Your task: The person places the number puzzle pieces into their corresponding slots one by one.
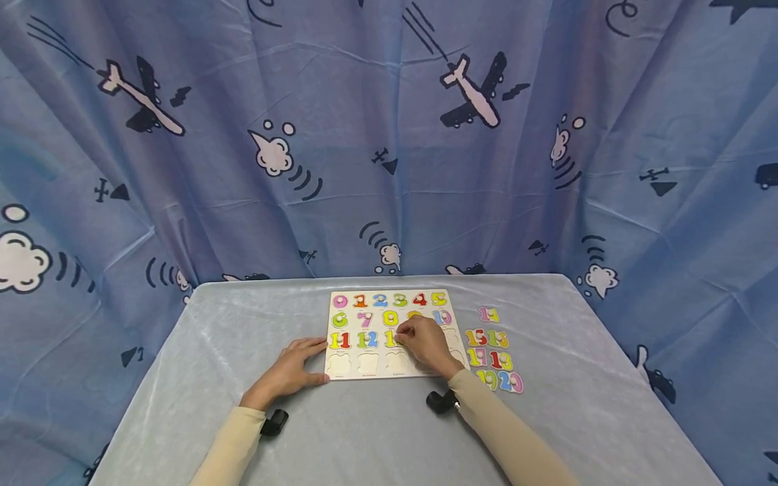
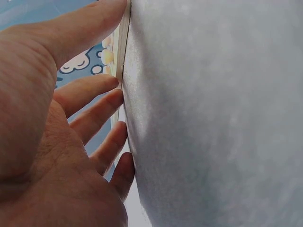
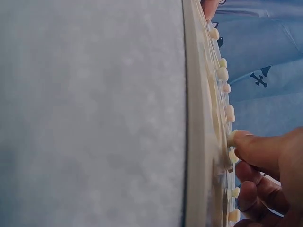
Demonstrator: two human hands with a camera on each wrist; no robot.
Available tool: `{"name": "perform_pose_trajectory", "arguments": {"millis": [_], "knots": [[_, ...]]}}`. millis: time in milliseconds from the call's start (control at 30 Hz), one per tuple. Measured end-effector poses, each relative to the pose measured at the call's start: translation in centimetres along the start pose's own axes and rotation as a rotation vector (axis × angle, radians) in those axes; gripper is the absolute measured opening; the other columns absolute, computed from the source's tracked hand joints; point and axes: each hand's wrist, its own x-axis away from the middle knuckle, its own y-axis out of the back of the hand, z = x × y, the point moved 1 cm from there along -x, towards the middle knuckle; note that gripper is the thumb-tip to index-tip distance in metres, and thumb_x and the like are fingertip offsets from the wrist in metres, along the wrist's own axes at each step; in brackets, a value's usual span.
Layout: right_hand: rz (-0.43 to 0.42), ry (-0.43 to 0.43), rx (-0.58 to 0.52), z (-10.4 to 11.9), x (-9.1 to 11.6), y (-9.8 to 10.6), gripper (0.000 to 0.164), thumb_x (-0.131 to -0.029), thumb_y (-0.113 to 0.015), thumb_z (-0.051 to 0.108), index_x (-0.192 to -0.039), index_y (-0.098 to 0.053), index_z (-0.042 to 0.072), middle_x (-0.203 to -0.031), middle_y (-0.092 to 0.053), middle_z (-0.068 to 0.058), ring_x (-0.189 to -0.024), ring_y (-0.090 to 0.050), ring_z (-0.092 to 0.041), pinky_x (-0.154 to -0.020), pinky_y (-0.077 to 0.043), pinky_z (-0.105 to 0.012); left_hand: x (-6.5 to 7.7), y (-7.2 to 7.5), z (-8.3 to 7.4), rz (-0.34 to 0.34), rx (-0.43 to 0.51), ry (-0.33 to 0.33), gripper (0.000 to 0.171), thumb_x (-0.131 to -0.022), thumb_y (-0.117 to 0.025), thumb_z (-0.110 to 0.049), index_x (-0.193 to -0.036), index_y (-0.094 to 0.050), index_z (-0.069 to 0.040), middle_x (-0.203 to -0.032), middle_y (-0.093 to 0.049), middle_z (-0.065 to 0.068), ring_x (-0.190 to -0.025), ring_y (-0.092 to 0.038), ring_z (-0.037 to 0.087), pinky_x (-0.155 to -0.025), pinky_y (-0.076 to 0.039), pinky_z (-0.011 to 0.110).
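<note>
A wooden number puzzle board (image 1: 413,370) lies on the table, with colourful number pieces in its upper rows. My right hand (image 1: 425,343) is over the third row and pinches the small knob (image 3: 232,138) of a number piece (image 1: 390,339). A yellow 1 shows on that piece; my fingers cover the rest. In the right wrist view the piece is at the board's surface; whether it sits fully in its recess I cannot tell. My left hand (image 1: 290,368) touches the board's left edge with extended fingers (image 2: 106,106), its thumb by the front corner.
Right of the board lie several loose number pieces, among them a pink-and-yellow one (image 1: 489,314) at the back and the 20 (image 1: 510,382) at the front. Bare recesses (image 1: 367,364) show in the bottom row. A blue patterned curtain (image 1: 340,169) hangs behind the table (image 1: 340,439).
</note>
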Motion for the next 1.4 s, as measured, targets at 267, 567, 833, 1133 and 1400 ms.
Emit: {"name": "perform_pose_trajectory", "arguments": {"millis": [267,567,833,1133,1400], "knots": [[0.021,-0.012,0.034,0.2,-0.1,-0.1,0.006,-0.081,-0.080,0.020,-0.085,-0.078,0.016,-0.083,-0.065,0.007,-0.069,-0.050,-0.006,-0.064,-0.040,-0.023,0.0,0.1,0.0,0.005,-0.009,0.000,0.075,-0.078,-0.083,-0.032,-0.142,-0.053,-0.008,-0.149,-0.049,0.008,-0.141,-0.037,0.034,-0.112,-0.028,0.056],[0.025,-0.013,-0.025,-0.1,-0.6,0.7,0.008,-0.083,-0.079,0.022,-0.088,-0.077,0.015,-0.087,-0.069,0.003,-0.072,-0.053,-0.008,-0.066,-0.043,-0.025,0.1,0.3,-0.1,-0.001,-0.006,-0.002,0.075,-0.078,-0.082,-0.031,-0.142,-0.052,-0.006,-0.149,-0.049,0.010,-0.141,-0.036,0.035,-0.113,-0.027,0.058],[-0.044,-0.030,-0.078,-0.7,-0.5,3.7,0.009,-0.086,-0.076,0.022,-0.091,-0.078,0.014,-0.089,-0.072,0.000,-0.070,-0.053,-0.011,-0.064,-0.042,-0.025,0.1,0.2,-0.1,-0.003,-0.001,0.003,0.075,-0.077,-0.083,-0.031,-0.142,-0.053,-0.007,-0.149,-0.049,0.010,-0.141,-0.036,0.036,-0.112,-0.027,0.058],[-0.066,-0.013,-0.132,-2.6,0.1,7.4,0.015,-0.088,-0.074,0.022,-0.099,-0.076,0.011,-0.097,-0.072,-0.005,-0.079,-0.059,-0.015,-0.065,-0.044,-0.025,-0.1,0.2,-0.1,0.008,-0.004,0.003,0.075,-0.078,-0.082,-0.030,-0.143,-0.052,-0.007,-0.150,-0.048,0.009,-0.142,-0.036,0.034,-0.112,-0.027,0.058],[-0.049,-0.077,-0.104,-4.7,0.7,9.7,0.021,-0.091,-0.071,0.023,-0.108,-0.073,0.012,-0.105,-0.071,-0.006,-0.088,-0.061,-0.020,-0.069,-0.045,-0.030,0.0,0.1,-0.1,0.006,0.000,0.003,0.075,-0.078,-0.083,-0.031,-0.142,-0.052,-0.007,-0.150,-0.048,0.009,-0.142,-0.035,0.034,-0.112,-0.027,0.058]]}}
